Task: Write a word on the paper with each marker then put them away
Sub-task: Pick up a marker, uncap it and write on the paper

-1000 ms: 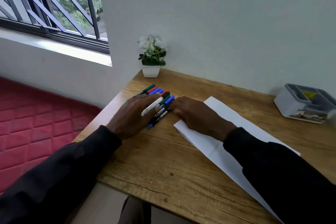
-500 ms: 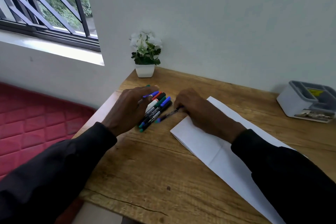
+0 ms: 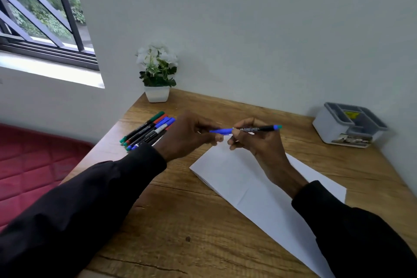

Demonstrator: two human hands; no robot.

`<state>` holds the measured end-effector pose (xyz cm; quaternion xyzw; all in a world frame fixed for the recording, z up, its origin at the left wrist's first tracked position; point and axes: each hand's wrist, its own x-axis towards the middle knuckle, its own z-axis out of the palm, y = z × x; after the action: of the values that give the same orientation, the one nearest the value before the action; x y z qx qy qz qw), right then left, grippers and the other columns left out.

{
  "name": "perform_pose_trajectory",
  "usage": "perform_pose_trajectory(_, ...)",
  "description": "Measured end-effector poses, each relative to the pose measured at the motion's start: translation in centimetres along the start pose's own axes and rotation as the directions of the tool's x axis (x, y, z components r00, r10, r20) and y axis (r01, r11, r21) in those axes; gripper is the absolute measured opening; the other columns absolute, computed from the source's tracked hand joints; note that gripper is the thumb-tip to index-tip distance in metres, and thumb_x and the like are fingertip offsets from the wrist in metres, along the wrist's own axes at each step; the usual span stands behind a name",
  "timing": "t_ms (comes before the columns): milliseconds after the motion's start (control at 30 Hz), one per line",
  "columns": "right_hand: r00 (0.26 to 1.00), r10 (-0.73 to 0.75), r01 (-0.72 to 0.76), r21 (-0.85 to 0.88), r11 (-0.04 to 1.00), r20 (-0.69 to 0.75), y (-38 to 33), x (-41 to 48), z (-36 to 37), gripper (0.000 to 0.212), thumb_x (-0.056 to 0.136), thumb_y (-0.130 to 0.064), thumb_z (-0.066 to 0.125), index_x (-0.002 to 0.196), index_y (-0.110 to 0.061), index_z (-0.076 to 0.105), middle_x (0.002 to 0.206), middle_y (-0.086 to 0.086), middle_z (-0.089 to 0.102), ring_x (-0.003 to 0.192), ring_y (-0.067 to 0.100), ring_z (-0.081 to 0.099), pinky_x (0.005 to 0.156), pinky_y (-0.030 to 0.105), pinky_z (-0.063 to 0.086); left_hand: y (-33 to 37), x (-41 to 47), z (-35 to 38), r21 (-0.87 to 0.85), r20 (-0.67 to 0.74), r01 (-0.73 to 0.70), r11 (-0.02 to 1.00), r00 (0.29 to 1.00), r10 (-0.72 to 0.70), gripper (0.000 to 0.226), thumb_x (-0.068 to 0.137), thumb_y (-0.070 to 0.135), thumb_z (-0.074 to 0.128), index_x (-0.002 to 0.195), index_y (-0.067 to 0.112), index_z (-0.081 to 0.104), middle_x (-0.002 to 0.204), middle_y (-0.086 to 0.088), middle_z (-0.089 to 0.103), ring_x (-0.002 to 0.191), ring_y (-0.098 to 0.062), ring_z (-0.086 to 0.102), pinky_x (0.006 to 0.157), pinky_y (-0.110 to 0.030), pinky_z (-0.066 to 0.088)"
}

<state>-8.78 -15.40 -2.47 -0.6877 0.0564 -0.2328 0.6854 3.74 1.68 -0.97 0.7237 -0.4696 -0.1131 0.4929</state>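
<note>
blue marker [image 3: 259,129] | left hand [image 3: 191,135] pinches its cap | right hand [image 3: 255,144] grips its barrel | above paper [image 3: 248,187]

Wooden worktop [image 3: 180,221], brown, with dark grain cracks near the front edge and one small dark spot.

Just below the left fingers [image 3: 215,137] and the right fingers [image 3: 234,141]: white paper [image 3: 248,187], flat, faintly creased across, stretching from there toward the near right.

Left of the left fingers, partly hidden behind that wrist: bundle of markers [image 3: 146,131], side by side and touching, with green, red and blue caps.

Beyond the left fingers, against the wall: white potted plant [image 3: 157,93].

Well to the right of the right fingers, near the wall: grey compartment tray [image 3: 334,128].
</note>
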Motion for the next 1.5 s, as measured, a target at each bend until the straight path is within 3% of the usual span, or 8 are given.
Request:
perform_pose_trajectory(200,0.993,0.116,-0.116,0.032,0.993,-0.005,-0.6,0.4,0.7,0.040,0.100,-0.024,0.062,0.101,0.015,0.070,0.082,0.026,0.073,0.061,0.032,0.068,0.053,0.032,0.052,-0.1,0.4,-0.5,-0.054,-0.012,0.004,0.999,1.000,-0.005,0.022,0.081,0.014,0.076,0.102,0.007,0.076,0.082,-0.005,0.077,0.073,-0.017,0.072,0.065,-0.016,0.055)
perform_pose_trajectory(533,0.943,0.172,-0.162,-0.059,0.985,0.285,-2.4,1.3,-1.1,0.042,0.112,-0.012,0.031,0.125,0.010,0.065,0.110,0.031,0.074,0.087,0.032,0.074,0.077,0.033,0.061,-1.2,1.4,-1.5,-0.055,0.060,-0.010,0.998,0.998,0.014,0.013,0.086,0.010,0.071,0.096,0.006,0.076,0.076,0.000,0.075,0.067,-0.011,0.070,0.063,-0.018,0.052)
perform_pose_trajectory(700,0.990,-0.032,0.060,-0.214,0.975,0.135,-0.4,-1.1,-2.1,0.029,0.108,-0.005,0.046,0.119,0.001,0.072,0.103,0.019,0.079,0.090,0.035,0.077,0.080,0.041,0.064,-2.4,1.2,-0.7,0.306,-0.060,0.035,0.951,0.998,-0.017,0.016,0.087,0.025,0.071,0.097,0.016,0.077,0.077,0.004,0.071,0.066,-0.006,0.057,0.056,-0.017,0.039)
perform_pose_trajectory(867,0.930,-0.199,0.359,-0.650,0.670,0.309,1.9,-4.4,-3.0,0.036,0.097,-0.024,0.072,0.131,-0.013,0.071,0.131,-0.005,0.073,0.124,0.010,0.067,0.105,0.040,0.056,-3.8,1.2,1.3,0.613,-0.089,0.095,0.784,0.995,-0.051,0.023,0.094,0.024,0.061,0.113,0.015,0.070,0.108,-0.004,0.059,0.098,-0.016,0.050,0.081,-0.027,0.047)
perform_pose_trajectory(1167,0.915,-0.152,0.391,-0.726,0.565,0.374,3.4,-6.2,-3.5,0.058,0.095,-0.040,0.076,0.146,-0.017,0.058,0.148,-0.007,0.060,0.138,0.007,0.055,0.115,0.047,0.047,-4.2,1.8,2.6,0.784,-0.029,0.006,0.621,0.999,0.027,0.032,0.097,0.041,0.049,0.096,0.018,0.070,0.113,-0.003,0.052,0.107,-0.017,0.040,0.091,-0.036,0.041)
perform_pose_trajectory(1300,0.919,-0.137,0.381,-0.740,0.554,0.370,3.1,-6.6,-3.7,0.057,0.096,-0.038,0.076,0.146,-0.019,0.057,0.149,-0.007,0.060,0.140,0.007,0.054,0.116,0.047,0.046,-4.1,1.6,2.2,0.749,-0.021,0.003,0.663,1.000,0.019,0.036,0.094,0.045,0.050,0.103,0.017,0.070,0.120,-0.003,0.052,0.112,-0.018,0.040,0.092,-0.034,0.041)
perform_pose_trajectory(1400,0.921,-0.127,0.372,-0.730,0.574,0.370,2.9,-7.0,-4.0,0.058,0.095,-0.036,0.077,0.147,-0.020,0.056,0.150,-0.007,0.059,0.141,0.008,0.053,0.118,0.048,0.043,-3.4,0.2,1.2,0.575,-0.044,-0.031,0.817,0.997,0.068,0.031,0.092,0.031,0.060,0.121,0.021,0.064,0.118,0.002,0.056,0.109,-0.011,0.046,0.089,-0.027,0.044)
perform_pose_trajectory(1500,0.922,-0.124,0.365,-0.722,0.588,0.366,2.7,-7.5,-4.2,0.058,0.095,-0.033,0.078,0.147,-0.020,0.056,0.149,-0.007,0.059,0.141,0.009,0.053,0.119,0.047,0.043,-2.7,-1.5,0.3,0.431,0.096,-0.158,0.889,0.987,0.129,0.023,0.089,0.016,0.067,0.111,0.024,0.070,0.109,0.007,0.062,0.095,-0.003,0.055,0.081,-0.024,0.052)
